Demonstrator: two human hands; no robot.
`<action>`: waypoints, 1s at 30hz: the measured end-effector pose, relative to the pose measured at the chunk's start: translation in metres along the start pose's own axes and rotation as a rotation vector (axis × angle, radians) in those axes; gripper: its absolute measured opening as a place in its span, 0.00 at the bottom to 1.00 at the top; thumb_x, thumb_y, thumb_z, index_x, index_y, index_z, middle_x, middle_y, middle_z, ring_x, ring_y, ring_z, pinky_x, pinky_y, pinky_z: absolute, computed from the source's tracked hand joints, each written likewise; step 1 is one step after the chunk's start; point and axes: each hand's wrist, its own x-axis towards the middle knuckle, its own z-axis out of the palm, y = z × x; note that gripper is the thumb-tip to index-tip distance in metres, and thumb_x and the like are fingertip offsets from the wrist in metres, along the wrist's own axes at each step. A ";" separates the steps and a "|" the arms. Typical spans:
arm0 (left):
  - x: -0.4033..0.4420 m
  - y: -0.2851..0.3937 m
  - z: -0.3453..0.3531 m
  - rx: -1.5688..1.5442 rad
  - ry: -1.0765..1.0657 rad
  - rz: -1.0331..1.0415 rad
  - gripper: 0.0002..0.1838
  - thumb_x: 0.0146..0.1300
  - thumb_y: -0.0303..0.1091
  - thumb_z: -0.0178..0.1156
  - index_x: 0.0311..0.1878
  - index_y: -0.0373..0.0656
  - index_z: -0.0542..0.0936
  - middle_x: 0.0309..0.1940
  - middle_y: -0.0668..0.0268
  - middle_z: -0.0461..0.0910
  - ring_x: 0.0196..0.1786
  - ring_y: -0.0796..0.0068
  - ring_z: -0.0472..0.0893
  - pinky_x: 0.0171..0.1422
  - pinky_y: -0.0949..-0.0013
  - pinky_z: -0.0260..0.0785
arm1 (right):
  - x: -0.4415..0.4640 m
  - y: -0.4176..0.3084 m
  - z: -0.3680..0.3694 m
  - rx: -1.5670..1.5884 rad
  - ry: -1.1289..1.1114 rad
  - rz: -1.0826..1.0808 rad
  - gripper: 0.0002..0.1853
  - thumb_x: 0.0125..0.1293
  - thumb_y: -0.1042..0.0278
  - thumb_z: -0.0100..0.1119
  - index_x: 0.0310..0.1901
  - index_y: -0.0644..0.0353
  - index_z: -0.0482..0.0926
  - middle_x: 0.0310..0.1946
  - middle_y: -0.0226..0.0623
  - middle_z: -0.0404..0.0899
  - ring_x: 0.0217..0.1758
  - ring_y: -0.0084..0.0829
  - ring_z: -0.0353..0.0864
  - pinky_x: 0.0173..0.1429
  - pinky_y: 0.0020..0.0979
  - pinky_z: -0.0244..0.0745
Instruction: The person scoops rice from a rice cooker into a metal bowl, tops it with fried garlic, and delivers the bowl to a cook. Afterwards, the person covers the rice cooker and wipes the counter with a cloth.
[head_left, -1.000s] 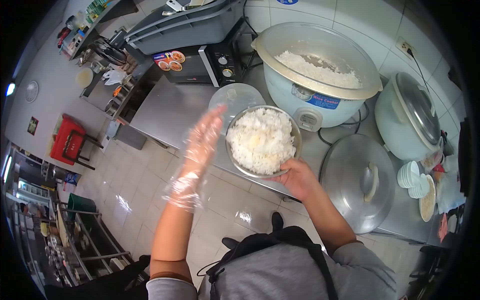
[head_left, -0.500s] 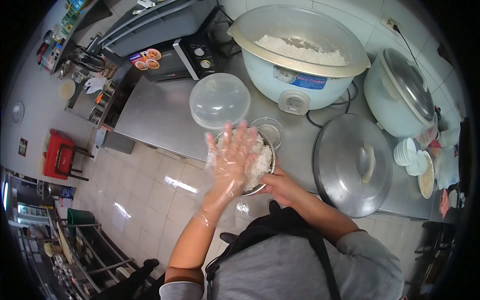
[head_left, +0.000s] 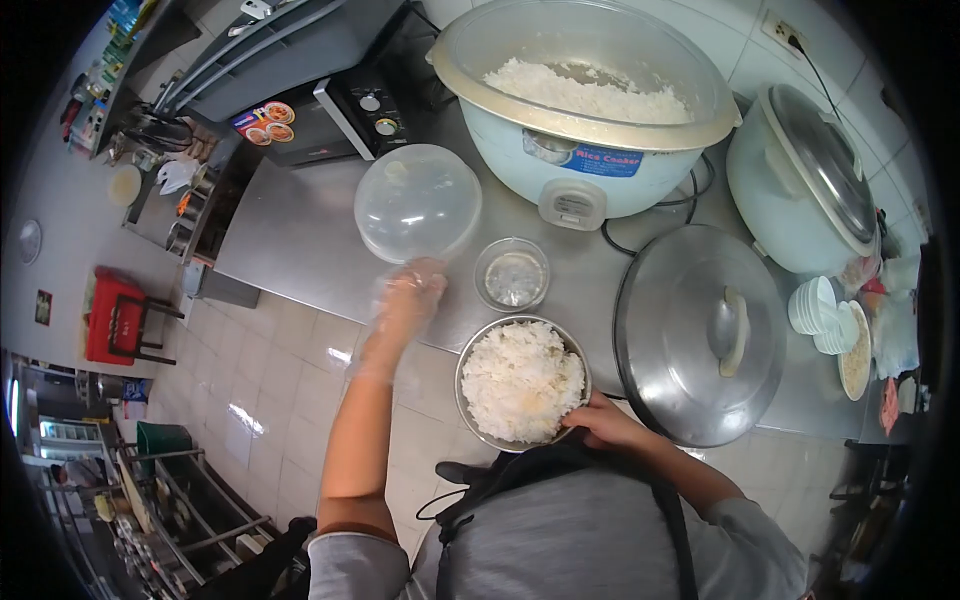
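Note:
My right hand (head_left: pixel 600 420) grips the rim of a metal bowl (head_left: pixel 466 400) heaped with white rice (head_left: pixel 524 380), held near my body off the counter's front edge. My left hand (head_left: pixel 413 292), in a clear plastic glove, is at the near edge of a translucent domed lid (head_left: pixel 418 203); its fingers are blurred, and whether they grip the lid is unclear. Between lid and bowl, a small clear round container (head_left: pixel 512 275) stands on the steel counter (head_left: pixel 290 235).
Behind is a large open rice cooker (head_left: pixel 590 160) with rice inside. A big metal lid (head_left: pixel 690 350) lies to the right, near a second, covered cooker (head_left: pixel 790 190) and white scoops (head_left: pixel 825 312). A microwave (head_left: pixel 350 115) under a grey tub (head_left: pixel 270 60) stands at back left.
My left hand has moved off the rice toward the domed lid. The bowl in my right hand has come down closer to my body, uncovering the small clear container.

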 end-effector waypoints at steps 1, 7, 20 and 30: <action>-0.003 0.005 0.010 0.106 -0.013 0.117 0.15 0.65 0.33 0.57 0.53 0.44 0.81 0.54 0.57 0.79 0.60 0.59 0.75 0.66 0.60 0.66 | -0.010 -0.014 0.005 -0.021 0.053 0.084 0.36 0.59 0.80 0.53 0.70 0.57 0.57 0.59 0.38 0.72 0.60 0.30 0.73 0.59 0.34 0.72; -0.042 -0.016 0.036 0.236 -0.018 0.120 0.10 0.60 0.25 0.61 0.45 0.41 0.82 0.48 0.59 0.82 0.52 0.62 0.80 0.55 0.64 0.72 | -0.009 0.000 0.001 0.200 0.049 -0.072 0.34 0.60 0.81 0.53 0.69 0.57 0.57 0.58 0.36 0.72 0.56 0.26 0.75 0.52 0.28 0.74; -0.196 0.047 -0.093 0.002 0.333 0.115 0.17 0.57 0.33 0.65 0.51 0.46 0.81 0.56 0.59 0.75 0.64 0.49 0.68 0.65 0.53 0.65 | 0.046 0.002 0.176 -0.018 -0.464 0.099 0.37 0.62 0.81 0.47 0.72 0.51 0.48 0.63 0.42 0.65 0.62 0.40 0.73 0.55 0.46 0.80; -0.394 -0.066 -0.185 0.065 0.513 -0.042 0.19 0.48 0.29 0.69 0.47 0.49 0.83 0.55 0.63 0.77 0.66 0.48 0.68 0.66 0.52 0.64 | 0.056 0.098 0.361 -0.176 -0.849 0.304 0.40 0.61 0.81 0.45 0.72 0.49 0.40 0.64 0.45 0.61 0.64 0.43 0.71 0.56 0.47 0.80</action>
